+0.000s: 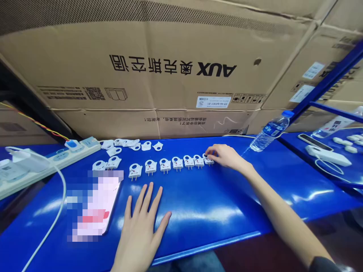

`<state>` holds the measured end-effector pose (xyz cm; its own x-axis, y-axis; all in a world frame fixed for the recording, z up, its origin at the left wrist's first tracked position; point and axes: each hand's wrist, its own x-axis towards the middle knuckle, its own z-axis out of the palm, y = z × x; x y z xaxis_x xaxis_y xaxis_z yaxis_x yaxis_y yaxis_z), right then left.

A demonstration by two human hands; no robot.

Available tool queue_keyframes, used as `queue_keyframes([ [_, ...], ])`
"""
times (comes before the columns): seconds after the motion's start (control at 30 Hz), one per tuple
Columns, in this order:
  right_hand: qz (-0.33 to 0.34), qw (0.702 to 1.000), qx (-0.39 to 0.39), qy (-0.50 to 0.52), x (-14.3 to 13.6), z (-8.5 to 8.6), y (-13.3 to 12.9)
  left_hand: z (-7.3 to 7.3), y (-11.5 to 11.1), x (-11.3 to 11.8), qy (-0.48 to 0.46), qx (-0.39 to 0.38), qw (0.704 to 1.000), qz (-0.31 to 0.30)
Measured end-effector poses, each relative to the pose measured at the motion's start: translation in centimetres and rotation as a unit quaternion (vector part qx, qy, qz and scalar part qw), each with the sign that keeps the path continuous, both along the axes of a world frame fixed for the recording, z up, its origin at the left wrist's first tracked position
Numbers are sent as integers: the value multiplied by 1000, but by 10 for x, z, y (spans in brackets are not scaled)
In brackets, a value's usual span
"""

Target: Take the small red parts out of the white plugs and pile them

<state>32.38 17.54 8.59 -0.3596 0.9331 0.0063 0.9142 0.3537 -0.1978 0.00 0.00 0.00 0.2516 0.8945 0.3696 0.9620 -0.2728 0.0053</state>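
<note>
Left hand: The left hand (138,234) was open, palm down and fingers spread over the blue tabletop (198,206), holding nothing.
Phone: A pink-lit, partly blurred phone (98,207) lay beside the left hand.
Plug row: Seven white plugs (165,165) stretched across the tabletop, their metal prongs pointing toward the person.
Right hand: The right hand (224,155) was partly closed, its fingertips at the row's rightmost plug (209,161); whether it gripped it, I cannot tell.
Power strip: A white power strip (66,155) sat at the left.
Loose group: More white pieces (146,146) lay behind the row's left part.
Bottle: A clear bottle (265,136) leaned to the right.
Backdrop: A large cardboard box (159,85) stood behind everything.
</note>
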Motion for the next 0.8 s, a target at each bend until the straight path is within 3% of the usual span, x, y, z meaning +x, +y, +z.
queue_keyframes([
  [0.17, 13, 1000, -19, 13, 3, -10, 0, 2, 0, 0, -4, -15, 1000, 2],
  [0.6, 18, 998, -30, 48, 1, -11, 7, 1, 2, -2, -4, 15, 1000, -12],
  [0.7, 15, 993, -33, 113, 1, -4, 3, 1, 3, -3, -12, 21, 1000, -17],
  [0.8, 61, 969, -97, 217, -5, 5, -4, 1, 3, -3, -18, 28, 999, -19],
])
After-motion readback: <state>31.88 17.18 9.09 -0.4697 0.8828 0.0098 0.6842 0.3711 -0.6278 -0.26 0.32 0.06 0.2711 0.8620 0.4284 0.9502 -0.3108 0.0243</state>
